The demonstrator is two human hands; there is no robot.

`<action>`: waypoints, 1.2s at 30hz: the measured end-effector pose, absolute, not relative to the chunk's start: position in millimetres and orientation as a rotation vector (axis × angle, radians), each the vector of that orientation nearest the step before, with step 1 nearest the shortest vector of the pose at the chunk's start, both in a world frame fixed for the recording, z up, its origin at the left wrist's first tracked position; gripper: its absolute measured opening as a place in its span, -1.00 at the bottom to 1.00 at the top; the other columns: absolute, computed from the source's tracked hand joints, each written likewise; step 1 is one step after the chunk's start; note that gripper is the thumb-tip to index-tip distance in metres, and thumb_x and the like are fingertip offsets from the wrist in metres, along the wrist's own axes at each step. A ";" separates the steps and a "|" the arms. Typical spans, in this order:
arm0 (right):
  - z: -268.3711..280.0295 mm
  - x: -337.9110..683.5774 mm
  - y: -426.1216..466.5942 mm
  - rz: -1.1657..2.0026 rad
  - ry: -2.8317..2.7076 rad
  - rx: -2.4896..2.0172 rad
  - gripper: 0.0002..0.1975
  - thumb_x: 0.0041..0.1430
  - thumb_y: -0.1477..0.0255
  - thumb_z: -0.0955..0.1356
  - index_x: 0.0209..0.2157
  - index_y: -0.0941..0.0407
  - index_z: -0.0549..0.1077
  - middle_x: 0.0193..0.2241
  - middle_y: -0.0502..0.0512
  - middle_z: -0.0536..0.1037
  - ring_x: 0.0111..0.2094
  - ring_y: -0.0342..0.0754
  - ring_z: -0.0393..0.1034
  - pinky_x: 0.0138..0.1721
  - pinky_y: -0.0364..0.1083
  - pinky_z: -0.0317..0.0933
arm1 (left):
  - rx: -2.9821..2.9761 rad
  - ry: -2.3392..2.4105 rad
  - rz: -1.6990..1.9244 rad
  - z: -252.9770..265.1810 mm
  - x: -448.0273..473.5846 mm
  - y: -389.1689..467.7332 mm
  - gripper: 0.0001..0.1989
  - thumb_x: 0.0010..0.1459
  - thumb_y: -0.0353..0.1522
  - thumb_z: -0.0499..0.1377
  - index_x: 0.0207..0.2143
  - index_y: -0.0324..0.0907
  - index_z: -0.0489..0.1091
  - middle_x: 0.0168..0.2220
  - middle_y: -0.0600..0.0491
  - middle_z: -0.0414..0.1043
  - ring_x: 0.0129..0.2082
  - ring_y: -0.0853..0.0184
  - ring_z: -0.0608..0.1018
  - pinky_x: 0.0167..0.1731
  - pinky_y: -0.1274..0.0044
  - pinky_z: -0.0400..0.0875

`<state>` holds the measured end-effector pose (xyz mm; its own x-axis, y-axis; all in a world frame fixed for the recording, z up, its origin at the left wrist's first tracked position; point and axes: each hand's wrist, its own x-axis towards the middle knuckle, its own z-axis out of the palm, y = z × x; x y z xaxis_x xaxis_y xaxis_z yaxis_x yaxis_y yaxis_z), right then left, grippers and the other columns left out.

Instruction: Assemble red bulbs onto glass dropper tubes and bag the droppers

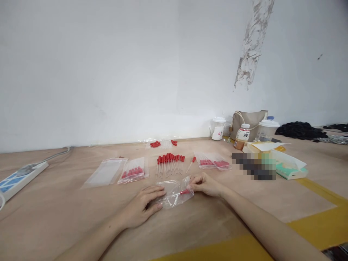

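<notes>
In the head view a clear plastic bag (172,201) lies in front of me, with a red-capped glass dropper (185,191) inside it. My right hand (206,184) pinches the bag's right end between thumb and fingers. At the other end, my left hand (145,206) rests with fingers stretched out and thumb apart, fingertips touching the plastic. Just behind the bag is a row of several red-capped droppers (169,158), glass tips toward me. One single dropper (193,159) lies to the right of that row.
Filled bags of droppers lie left (133,173) and right (212,162), beside a flat clear bag (104,172). Loose red caps (155,144) are near the wall. A power strip (24,179) sits far left. Cups, a bottle (241,137) and a tissue pack (292,170) stand right.
</notes>
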<state>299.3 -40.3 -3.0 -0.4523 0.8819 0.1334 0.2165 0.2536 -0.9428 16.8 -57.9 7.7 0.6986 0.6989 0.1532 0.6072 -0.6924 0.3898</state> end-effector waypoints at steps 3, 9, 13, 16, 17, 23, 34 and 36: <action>1.4 301.2 -43.5 1.136 -1.937 -0.973 -0.60 -0.03 0.11 0.26 -0.60 0.15 0.43 -0.54 -0.01 0.40 -0.48 -0.17 0.24 -0.38 -0.17 0.15 | 2.594 1.035 0.428 7.4 17.5 -58.2 -0.61 0.16 -0.17 -0.04 0.04 0.05 0.17 0.10 0.11 0.14 0.09 0.26 0.18 0.05 0.34 0.08; -2.5 309.7 -39.1 1.097 -1.844 -1.191 -0.60 0.04 0.12 0.21 -0.34 0.19 0.40 -0.53 0.03 0.41 -0.54 -0.18 0.25 -0.50 -0.18 0.15 | 2.596 1.024 0.425 3.9 15.7 -55.6 -0.63 0.16 -0.17 -0.04 0.02 0.05 0.20 0.12 0.11 0.11 0.09 0.24 0.19 0.05 0.33 0.10; 1.6 315.7 -20.5 0.333 -2.038 -1.451 -0.83 0.07 0.43 0.23 -0.35 0.18 0.40 -0.42 0.09 0.43 -0.40 -0.11 0.29 -0.39 -0.15 0.12 | 2.597 1.008 0.430 3.0 15.2 -54.5 -0.65 0.16 -0.18 -0.04 0.01 0.08 0.21 0.12 0.13 0.10 0.09 0.24 0.19 0.05 0.33 0.09; 10.2 317.3 0.8 -0.223 -2.261 -1.562 -0.78 0.08 0.57 0.18 -0.29 0.16 0.40 -0.29 0.15 0.39 -0.30 -0.09 0.27 -0.32 -0.14 0.08 | 2.589 1.009 0.434 3.5 15.4 -55.2 -0.65 0.17 -0.19 -0.04 0.01 0.09 0.21 0.12 0.13 0.11 0.09 0.24 0.19 0.05 0.33 0.09; 13.0 316.7 8.2 -0.363 -2.353 -1.561 -0.78 0.07 0.58 0.19 -0.28 0.16 0.39 -0.26 0.17 0.37 -0.27 -0.08 0.26 -0.31 -0.14 0.07 | 2.589 1.010 0.432 3.6 15.3 -55.5 -0.65 0.17 -0.19 -0.04 0.02 0.09 0.21 0.12 0.13 0.11 0.09 0.24 0.19 0.05 0.33 0.09; 17.8 308.9 37.9 -0.887 -2.772 -1.279 -0.87 0.09 0.56 0.21 -0.38 0.18 0.39 -0.30 0.17 0.39 -0.24 -0.02 0.22 -0.30 -0.09 0.03 | 2.577 0.998 0.432 2.7 13.6 -54.5 -0.66 0.16 -0.20 -0.02 0.00 0.07 0.23 0.12 0.12 0.11 0.09 0.24 0.18 0.05 0.32 0.08; 3.8 326.9 28.1 -0.949 -2.572 -1.002 -0.79 0.18 0.55 0.15 -0.22 0.20 0.35 -0.35 0.13 0.46 -0.32 -0.08 0.24 -0.29 -0.11 0.03 | 2.561 1.001 0.460 2.5 14.0 -53.7 -0.67 0.16 -0.20 -0.01 -0.01 0.08 0.24 0.11 0.13 0.13 0.08 0.23 0.20 0.05 0.33 0.09; 6.2 333.9 13.2 -0.875 -2.387 -1.031 -0.75 0.20 0.51 0.14 -0.17 0.18 0.36 -0.33 0.15 0.47 -0.29 -0.07 0.24 -0.26 -0.10 0.03 | 2.555 0.996 0.463 2.6 13.9 -53.6 -0.67 0.15 -0.20 -0.01 -0.01 0.08 0.24 0.11 0.14 0.12 0.08 0.23 0.21 0.04 0.33 0.10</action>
<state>333.9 13.2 6.2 -0.6501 0.5050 0.5678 0.7523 0.5331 0.3872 13.9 -53.6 2.6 0.6978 0.6959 0.1699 0.5783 -0.6872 0.4396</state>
